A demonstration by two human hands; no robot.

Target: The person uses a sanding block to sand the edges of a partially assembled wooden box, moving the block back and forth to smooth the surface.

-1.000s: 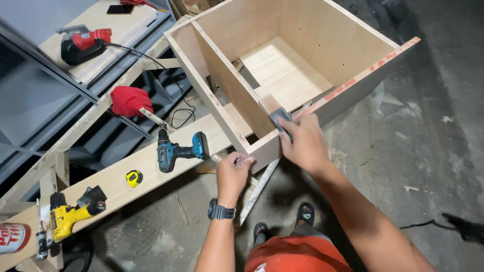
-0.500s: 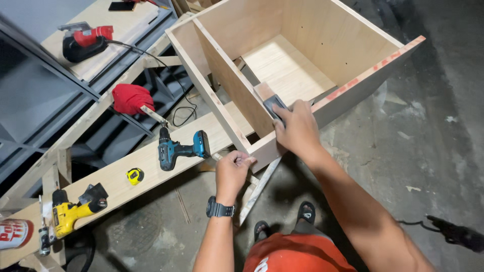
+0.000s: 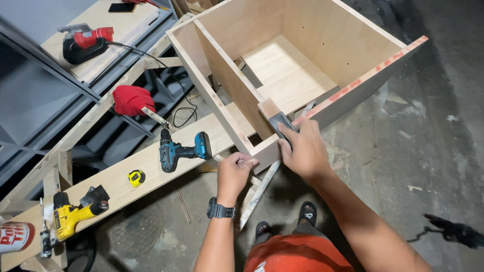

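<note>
Plywood cabinet [image 3: 302, 65] (on concrete floor [image 3: 433, 151]): right hand [image 3: 305, 148] presses sanding block [image 3: 281, 126], left hand [image 3: 234, 171] grips corner.

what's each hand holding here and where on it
Right hand presses a dark sanding block from on top onto the plywood cabinet; left hand grips the cabinet's near front corner.

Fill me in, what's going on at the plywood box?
A person stands over an open plywood box with an inner divider. Their right hand presses a dark sanding block on the near corner edge, while the left hand, wristwatch on that arm, grips the box's front edge beside it. On the plank to the left lie a blue cordless drill, a yellow tape measure and a yellow power tool, all untouched.
</note>
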